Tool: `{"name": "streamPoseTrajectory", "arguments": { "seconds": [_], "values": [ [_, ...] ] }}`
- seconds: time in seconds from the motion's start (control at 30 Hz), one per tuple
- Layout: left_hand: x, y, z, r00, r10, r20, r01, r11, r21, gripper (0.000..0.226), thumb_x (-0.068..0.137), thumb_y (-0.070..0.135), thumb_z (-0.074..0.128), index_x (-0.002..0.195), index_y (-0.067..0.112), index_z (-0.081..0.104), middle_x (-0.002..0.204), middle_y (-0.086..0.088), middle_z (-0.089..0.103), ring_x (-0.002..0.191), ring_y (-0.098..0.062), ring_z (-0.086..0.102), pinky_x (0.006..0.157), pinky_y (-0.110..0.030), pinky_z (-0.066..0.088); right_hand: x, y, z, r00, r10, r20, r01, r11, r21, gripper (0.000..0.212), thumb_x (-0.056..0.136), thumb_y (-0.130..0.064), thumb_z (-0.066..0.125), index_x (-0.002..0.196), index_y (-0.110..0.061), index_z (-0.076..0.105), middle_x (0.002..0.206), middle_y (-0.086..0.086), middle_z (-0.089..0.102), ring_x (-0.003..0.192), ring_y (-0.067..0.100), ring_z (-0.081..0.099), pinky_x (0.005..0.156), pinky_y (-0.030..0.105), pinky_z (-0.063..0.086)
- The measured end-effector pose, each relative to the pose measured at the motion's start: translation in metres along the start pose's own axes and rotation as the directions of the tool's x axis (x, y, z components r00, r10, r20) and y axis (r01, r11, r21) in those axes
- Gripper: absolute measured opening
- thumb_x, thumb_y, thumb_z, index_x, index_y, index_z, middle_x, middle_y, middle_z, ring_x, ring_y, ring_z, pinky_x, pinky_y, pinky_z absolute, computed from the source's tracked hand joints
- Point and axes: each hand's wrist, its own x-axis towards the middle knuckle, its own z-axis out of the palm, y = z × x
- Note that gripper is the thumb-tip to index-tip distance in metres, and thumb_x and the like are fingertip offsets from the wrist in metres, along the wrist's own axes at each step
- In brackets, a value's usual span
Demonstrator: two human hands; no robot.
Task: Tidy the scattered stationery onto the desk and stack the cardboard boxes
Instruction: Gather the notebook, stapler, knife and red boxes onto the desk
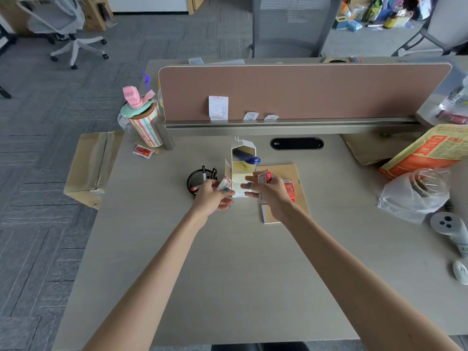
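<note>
My left hand [211, 198] grips a small red-and-white packet [225, 183] just right of a black mesh pen holder [196, 179] with pens in it. My right hand [269, 196] holds a small red-and-white box [264, 178] above a tan notebook [291, 173], where another red box [290, 190] lies. Between my two hands stands an open white organiser box [240, 171] with a blue stapler-like item [247, 158] in its upper part. A cardboard box [92, 165] sits off the desk's left edge, and a flattened one [367, 150] lies at the far right.
A striped tumbler with a pink lid [144, 122] stands at the back left beside a red sachet [143, 151]. The pink divider panel [304, 92] runs along the back. At the right are an orange paper bag [430, 150], a plastic bag with a jar [417, 193] and a white controller [450, 229].
</note>
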Motion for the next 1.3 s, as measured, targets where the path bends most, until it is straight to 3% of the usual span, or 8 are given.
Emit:
{"name": "streamPoseTrajectory", "arguments": {
  "seconds": [0.13,0.27,0.37,0.5,0.67,0.8,1.1,1.3],
  "values": [
    [0.001,0.000,0.007,0.994,-0.046,0.095,0.056,0.993,-0.106,0.025,0.095,0.011,0.055,0.118,0.001,0.055,0.101,-0.007,0.072,0.058,-0.007,0.067,0.057,-0.018,0.054,0.004,0.000,-0.008,0.995,-0.036,-0.089,0.013,0.969,-0.246,0.018,0.087,-0.015,0.066,0.098,-0.007,0.054,0.076,0.007,0.062,0.053,0.014,0.054,0.042,0.019,0.045],
    [0.005,-0.002,0.019,0.980,-0.126,0.157,0.145,0.982,-0.121,0.016,0.096,0.023,0.055,0.108,0.013,0.059,0.089,-0.002,0.075,0.063,-0.008,0.066,0.060,-0.020,0.051,0.008,0.005,-0.018,0.995,0.062,-0.083,-0.086,0.941,-0.326,0.041,0.086,-0.054,0.057,0.080,-0.017,0.042,0.068,0.003,0.046,0.056,0.014,0.040,0.051,0.026,0.034],
    [0.012,0.000,0.029,0.967,-0.203,0.151,0.226,0.961,-0.159,0.005,0.097,0.017,0.052,0.097,0.013,0.055,0.083,-0.004,0.072,0.067,-0.010,0.063,0.059,-0.020,0.049,0.009,0.009,-0.028,0.991,0.103,-0.091,-0.121,0.965,-0.231,0.031,0.093,-0.045,0.046,0.077,-0.019,0.041,0.077,0.009,0.051,0.065,0.020,0.049,0.063,0.029,0.041],
    [0.019,0.001,0.040,0.962,-0.227,0.149,0.259,0.933,-0.251,0.014,0.098,0.006,0.045,0.109,0.006,0.053,0.088,-0.007,0.071,0.074,-0.013,0.062,0.063,-0.023,0.049,0.015,0.019,-0.036,0.988,0.105,-0.111,-0.126,0.972,-0.201,0.008,0.092,-0.020,0.041,0.089,-0.019,0.048,0.087,0.013,0.052,0.078,0.027,0.051,0.071,0.036,0.045],
    [0.025,-0.004,0.050,0.986,-0.168,0.002,0.162,0.951,-0.264,0.018,0.097,0.017,0.053,0.112,0.009,0.059,0.097,-0.006,0.074,0.069,-0.012,0.067,0.056,-0.018,0.051,0.021,0.030,-0.037,0.976,0.130,-0.176,-0.165,0.967,-0.196,0.029,0.095,-0.008,0.046,0.121,-0.017,0.054,0.103,0.008,0.060,0.081,0.017,0.057,0.062,0.024,0.047],
    [0.030,-0.011,0.054,0.986,-0.155,-0.057,0.137,0.960,-0.242,0.014,0.096,0.024,0.055,0.101,0.011,0.059,0.082,-0.003,0.073,0.058,-0.010,0.066,0.052,-0.016,0.050,0.026,0.036,-0.039,0.969,0.089,-0.230,-0.143,0.963,-0.230,0.026,0.093,-0.004,0.047,0.117,-0.007,0.056,0.110,0.010,0.063,0.078,0.012,0.057,0.059,0.022,0.046],
    [0.035,-0.018,0.039,0.997,-0.006,-0.079,0.023,0.975,0.222,0.038,0.092,0.037,0.057,0.103,0.001,0.058,0.076,-0.008,0.072,0.050,-0.015,0.063,0.052,-0.025,0.052,0.031,0.045,-0.040,0.938,0.005,-0.348,-0.074,0.980,-0.186,0.012,0.092,-0.009,0.053,0.100,-0.010,0.062,0.094,0.012,0.069,0.068,0.013,0.058,0.056,0.021,0.050],
    [0.017,-0.035,0.015,0.980,0.189,-0.061,-0.102,0.740,0.665,0.011,0.090,0.024,0.043,0.093,0.019,0.052,0.085,0.001,0.070,0.076,-0.023,0.068,0.076,-0.040,0.054,0.032,0.052,-0.025,0.941,0.058,-0.332,-0.080,0.995,-0.055,0.028,0.089,-0.004,0.054,0.116,-0.008,0.050,0.101,0.012,0.067,0.068,0.017,0.068,0.046,0.020,0.053]
  ]
}}
